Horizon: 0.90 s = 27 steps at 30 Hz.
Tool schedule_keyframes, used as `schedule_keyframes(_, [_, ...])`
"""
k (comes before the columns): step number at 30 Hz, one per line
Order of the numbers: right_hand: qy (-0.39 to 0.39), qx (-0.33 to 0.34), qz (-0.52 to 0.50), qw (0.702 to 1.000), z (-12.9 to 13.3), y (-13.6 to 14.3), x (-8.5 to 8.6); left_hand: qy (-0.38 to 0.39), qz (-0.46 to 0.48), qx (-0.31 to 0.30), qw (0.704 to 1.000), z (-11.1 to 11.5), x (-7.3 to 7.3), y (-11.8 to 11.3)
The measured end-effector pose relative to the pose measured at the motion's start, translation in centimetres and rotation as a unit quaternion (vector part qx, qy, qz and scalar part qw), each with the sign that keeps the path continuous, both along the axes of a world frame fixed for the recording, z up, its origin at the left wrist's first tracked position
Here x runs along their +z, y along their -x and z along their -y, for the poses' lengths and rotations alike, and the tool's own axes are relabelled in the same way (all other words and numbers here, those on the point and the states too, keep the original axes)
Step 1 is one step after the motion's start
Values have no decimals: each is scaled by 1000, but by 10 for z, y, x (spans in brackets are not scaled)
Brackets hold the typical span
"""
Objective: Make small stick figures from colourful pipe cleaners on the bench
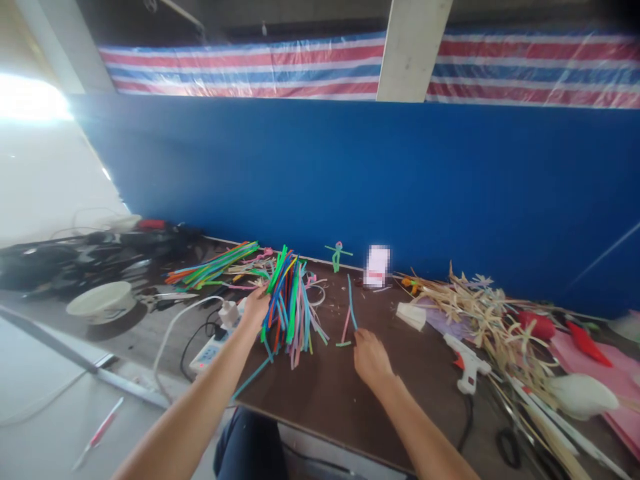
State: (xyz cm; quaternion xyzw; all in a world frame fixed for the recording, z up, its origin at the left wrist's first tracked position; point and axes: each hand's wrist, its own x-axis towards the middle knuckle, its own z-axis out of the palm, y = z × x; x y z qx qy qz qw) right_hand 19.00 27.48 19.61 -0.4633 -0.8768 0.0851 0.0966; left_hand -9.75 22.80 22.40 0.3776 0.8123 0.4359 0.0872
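My left hand (257, 307) is closed round the left side of a bundle of coloured pipe cleaners (291, 303), whose ends fan out over the brown table (330, 393). To the right, my right hand (370, 357) has its fingers together at the lower end of a blue pipe cleaner (351, 300). Beside that one lie a pink pipe cleaner (346, 325) and a short green piece (343, 345). A small green stick figure (337, 257) stands near the blue wall.
Another pipe cleaner pile (215, 267) and a white bowl (101, 302) are at the left. A power strip (207, 353) sits near the left edge. At the right lie a glue gun (467, 363), straw-coloured flowers (480, 313) and pink sheets (600, 367).
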Motion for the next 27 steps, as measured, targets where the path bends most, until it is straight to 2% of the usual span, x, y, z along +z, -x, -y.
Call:
schedule_keyframes(5, [-4, 46, -20, 999, 13, 2, 4, -6, -63, 6, 998, 5, 8, 0])
schedule_keyframes(8, [1, 68, -41, 997, 14, -1, 6, 13, -131, -42, 990, 7, 15, -12])
schedule_keyframes(10, [14, 47, -44, 998, 14, 0, 8, 34, -175, -106, 978, 7, 17, -25])
schedule_keyframes(13, [41, -22, -46, 998, 13, 7, 11, 72, -233, -199, 949, 5, 15, -48])
schedule_keyframes(15, [59, -58, -52, 995, 10, 13, 13, 107, -260, -225, 933, 2, 10, -59])
schedule_keyframes(18, [96, -95, -67, 989, 4, 18, 14, 168, -286, -218, 918, -3, 2, -64])
schedule_keyframes(22, [159, -126, -129, 971, -6, 12, 11, 238, -292, -179, 909, -8, -3, -51])
schedule_keyframes(24, [207, -135, -177, 953, -9, 4, 9, 263, -282, -154, 910, -9, -2, -40])
schedule_keyframes(27, [295, -142, -253, 910, -8, -12, 8, 283, -247, -124, 918, -10, 1, -21])
